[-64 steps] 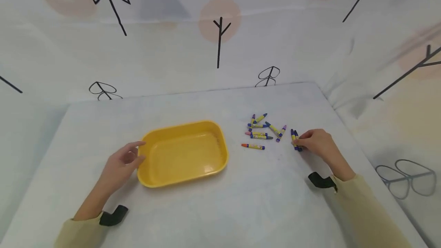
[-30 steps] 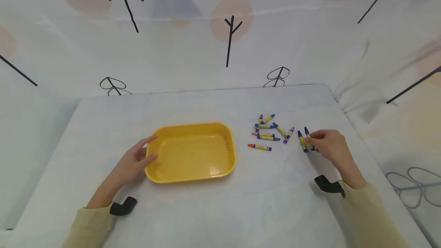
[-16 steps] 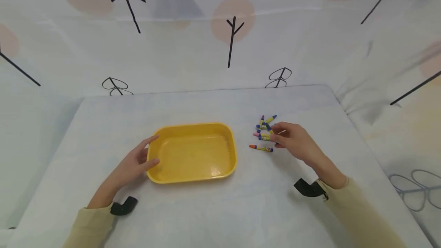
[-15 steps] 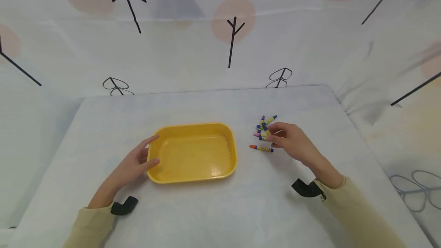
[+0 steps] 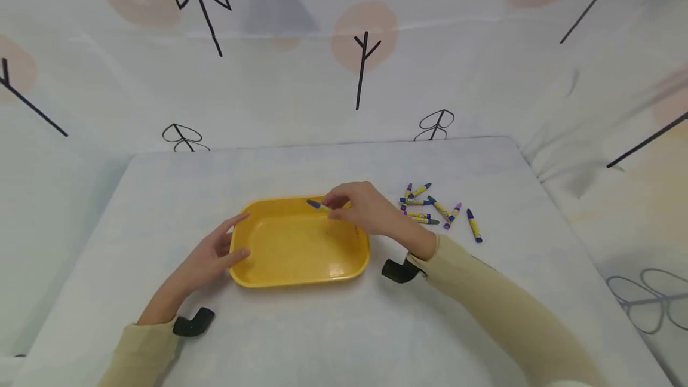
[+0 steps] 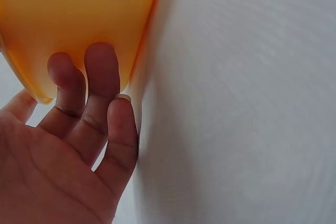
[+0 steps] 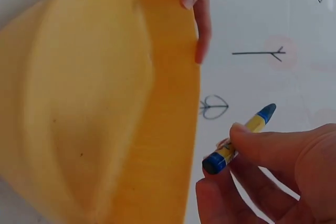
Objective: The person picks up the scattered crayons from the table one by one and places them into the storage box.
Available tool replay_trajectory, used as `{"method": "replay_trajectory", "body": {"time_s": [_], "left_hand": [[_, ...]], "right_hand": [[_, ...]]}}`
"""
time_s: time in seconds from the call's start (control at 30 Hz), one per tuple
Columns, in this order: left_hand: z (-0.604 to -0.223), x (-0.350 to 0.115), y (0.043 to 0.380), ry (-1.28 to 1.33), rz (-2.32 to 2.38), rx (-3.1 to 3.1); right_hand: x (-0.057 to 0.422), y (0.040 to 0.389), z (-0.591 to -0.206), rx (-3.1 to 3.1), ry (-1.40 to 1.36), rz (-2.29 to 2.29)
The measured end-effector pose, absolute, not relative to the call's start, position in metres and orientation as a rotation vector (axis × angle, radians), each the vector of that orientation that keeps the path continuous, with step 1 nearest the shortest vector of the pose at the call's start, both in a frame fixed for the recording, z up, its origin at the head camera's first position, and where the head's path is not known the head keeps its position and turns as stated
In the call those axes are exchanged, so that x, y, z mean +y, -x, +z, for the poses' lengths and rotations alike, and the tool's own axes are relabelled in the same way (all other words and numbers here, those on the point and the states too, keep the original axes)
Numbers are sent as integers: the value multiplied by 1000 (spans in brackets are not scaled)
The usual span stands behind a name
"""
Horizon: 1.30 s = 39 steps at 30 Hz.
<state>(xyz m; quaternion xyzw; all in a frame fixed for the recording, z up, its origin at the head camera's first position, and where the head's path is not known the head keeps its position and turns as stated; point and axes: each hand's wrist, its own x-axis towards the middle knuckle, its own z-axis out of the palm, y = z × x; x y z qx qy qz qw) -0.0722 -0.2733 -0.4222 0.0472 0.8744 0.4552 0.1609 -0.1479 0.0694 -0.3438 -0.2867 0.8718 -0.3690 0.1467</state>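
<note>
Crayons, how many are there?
9 visible: one crayon in the right hand over the yellow tray; on the table to its right, three crossing crayons, a nearer pair, another pair farther right, a lone crayon farthest right. The right arm may hide others.

The left forearm (image 5: pixel 140 354) slants up and inward from the lower left, and the left hand (image 5: pixel 204 258) has its thumb and forefinger spread apart; the other fingers (image 6: pixel 102 80) are lightly bent, palm showing in the left wrist view. The right forearm (image 5: pixel 505 306) reaches farther across from the lower right, and the right hand (image 5: pixel 365 208) makes a pinch, its thumb (image 7: pixel 262 145) set opposite the bent fingers
</note>
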Motion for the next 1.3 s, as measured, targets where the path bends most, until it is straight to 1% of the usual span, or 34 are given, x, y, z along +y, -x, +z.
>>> {"method": "replay_trajectory", "body": {"time_s": [0.17, 0.37, 0.53, 0.8, 0.97, 1.17, 1.3], "left_hand": [[-423, -274, 72, -137, 1301, 2475], [-421, -273, 74, -101, 1297, 2430], [-418, -273, 75, -110, 1297, 2417], [-418, -274, 74, -111, 1338, 2395], [-416, -274, 74, -116, 1344, 2395], [-415, -275, 74, -116, 1338, 2407], [-418, -274, 73, -108, 1338, 2405]], "right_hand": [[31, 164, -345, 2401, 986, -978], [-4, 172, -353, 2336, 1131, -805], [-21, 173, -368, 2299, 1155, -654], [-31, 174, -391, 2306, 1172, -633], [-35, 176, -399, 2303, 1185, -660], [-33, 177, -399, 2285, 1151, -789], [-17, 178, -385, 2241, 1134, -910]]}}
